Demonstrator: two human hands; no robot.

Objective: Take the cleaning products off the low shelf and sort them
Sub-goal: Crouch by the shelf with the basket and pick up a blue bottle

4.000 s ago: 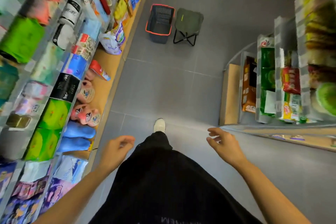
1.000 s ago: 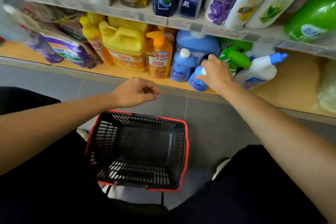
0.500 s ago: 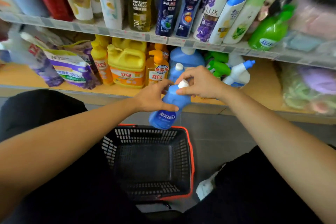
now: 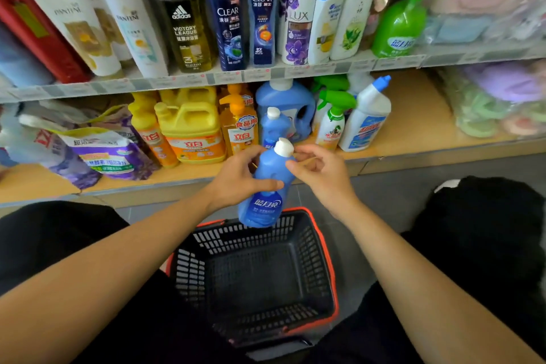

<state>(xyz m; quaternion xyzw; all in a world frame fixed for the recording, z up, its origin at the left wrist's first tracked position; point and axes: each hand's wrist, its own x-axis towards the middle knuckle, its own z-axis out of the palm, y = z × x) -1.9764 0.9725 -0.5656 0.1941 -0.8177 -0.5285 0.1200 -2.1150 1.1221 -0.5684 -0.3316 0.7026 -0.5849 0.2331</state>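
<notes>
My left hand point(image 4: 236, 180) grips a blue bottle with a white cap point(image 4: 266, 204) round its middle and holds it tilted over the far rim of a black basket with a red rim point(image 4: 328, 260). My right hand point(image 4: 322, 177) is beside the bottle's neck, its fingers loosely curled, one fingertip touching the shoulder. On the low wooden shelf point(image 4: 413, 127) behind stand a second small blue bottle point(image 4: 274, 127), a large blue jug point(image 4: 292, 103), a yellow jug point(image 4: 192, 133), an orange pump bottle point(image 4: 240, 130), a green-topped spray point(image 4: 334, 118) and a white bottle with a blue nozzle point(image 4: 366, 118).
Purple refill bags point(image 4: 106, 154) lie at the shelf's left. Shampoo bottles point(image 4: 230, 15) line the shelf above. Wrapped pastel packs point(image 4: 487, 97) fill the right end. The basket holds nothing and sits on the grey floor between my knees.
My right hand has let go of the bottle's cap and moved slightly right. My left hand now carries the bottle alone, above the basket's far rim.
</notes>
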